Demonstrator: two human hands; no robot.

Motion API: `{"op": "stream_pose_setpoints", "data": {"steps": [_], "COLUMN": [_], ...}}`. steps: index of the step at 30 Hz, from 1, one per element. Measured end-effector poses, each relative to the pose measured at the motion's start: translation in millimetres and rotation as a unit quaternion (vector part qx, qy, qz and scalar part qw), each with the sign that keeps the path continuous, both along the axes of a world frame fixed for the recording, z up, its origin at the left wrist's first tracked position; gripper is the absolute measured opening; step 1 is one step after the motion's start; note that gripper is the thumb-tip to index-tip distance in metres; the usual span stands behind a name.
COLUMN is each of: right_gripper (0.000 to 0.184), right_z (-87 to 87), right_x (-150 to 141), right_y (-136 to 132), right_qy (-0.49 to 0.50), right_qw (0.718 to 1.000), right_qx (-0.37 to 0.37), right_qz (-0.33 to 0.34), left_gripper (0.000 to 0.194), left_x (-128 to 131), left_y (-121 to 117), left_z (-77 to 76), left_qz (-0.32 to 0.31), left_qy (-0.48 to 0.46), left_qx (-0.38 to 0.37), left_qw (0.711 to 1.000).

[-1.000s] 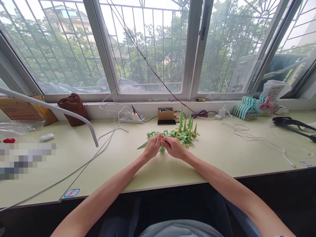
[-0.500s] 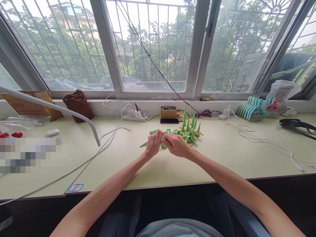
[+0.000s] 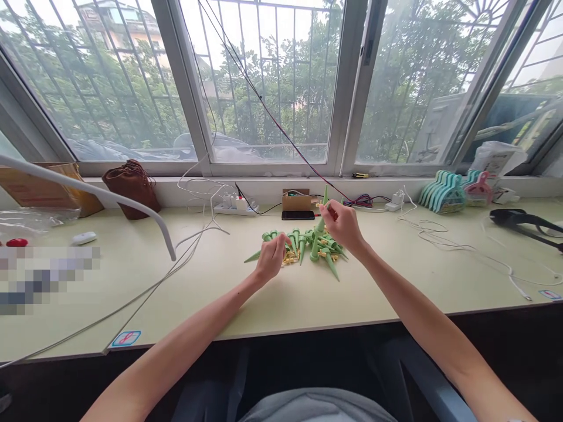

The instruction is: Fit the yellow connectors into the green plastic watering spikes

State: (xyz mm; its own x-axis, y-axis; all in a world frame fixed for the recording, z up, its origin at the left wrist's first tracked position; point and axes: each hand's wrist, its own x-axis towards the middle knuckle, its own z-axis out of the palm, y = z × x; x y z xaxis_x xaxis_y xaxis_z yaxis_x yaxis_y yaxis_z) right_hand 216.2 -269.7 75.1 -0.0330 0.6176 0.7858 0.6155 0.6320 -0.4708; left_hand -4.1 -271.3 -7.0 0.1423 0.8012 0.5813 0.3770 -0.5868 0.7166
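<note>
A pile of green plant watering spikes (image 3: 301,240) with small yellow valves lies on the desk, some pieces lying flat and others upright. My right hand (image 3: 346,227) is at the pile's far right, its fingers pinched on a green watering spike (image 3: 326,196) that points upward. The fingers partly hide this spike. At the pile's left front, my left hand (image 3: 271,257) is closed in a pinch. Whatever it may hold is hidden by the fingers. Several yellow valves (image 3: 290,258) lie just right of it, and a green cone tip (image 3: 252,257) sticks out on its left.
Behind the pile are a black phone (image 3: 298,215) and a small cardboard box (image 3: 295,202). White cables (image 3: 193,249) cross the desk at left, near a curved white tube (image 3: 149,211). A brown pouch (image 3: 132,187), turquoise hangers (image 3: 442,192) and black headphones (image 3: 523,220) stand farther out.
My right hand has left my left hand and moved right and up to the upright spikes. My left hand stays low by the pile. The view has shifted slightly.
</note>
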Motion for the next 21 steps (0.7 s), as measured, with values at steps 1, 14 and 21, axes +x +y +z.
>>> {"op": "stream_pose_setpoints", "data": {"steps": [1,14,21], "right_gripper": [0.041,0.043,0.044], "right_z": [-1.0,-10.3,-14.4], "right_x": [0.8,1.0,0.8], "right_y": [2.1,19.9,26.4], "right_qy": [-0.005,-0.037,-0.075], "right_qw": [1.000,0.998,0.995], "right_qx": [-0.001,-0.048,-0.068], "right_qz": [-0.006,-0.010,0.008], "left_gripper": [0.064,0.064,0.062], "left_x": [-0.2,2.0,1.6], "left_y": [0.2,-2.6,-2.0], "left_z": [-0.2,1.2,-0.3], "left_qz": [-0.002,-0.015,-0.019], "left_qy": [0.002,0.051,0.067], "left_qx": [-0.001,-0.030,-0.030], "left_qw": [1.000,0.998,0.997]}}
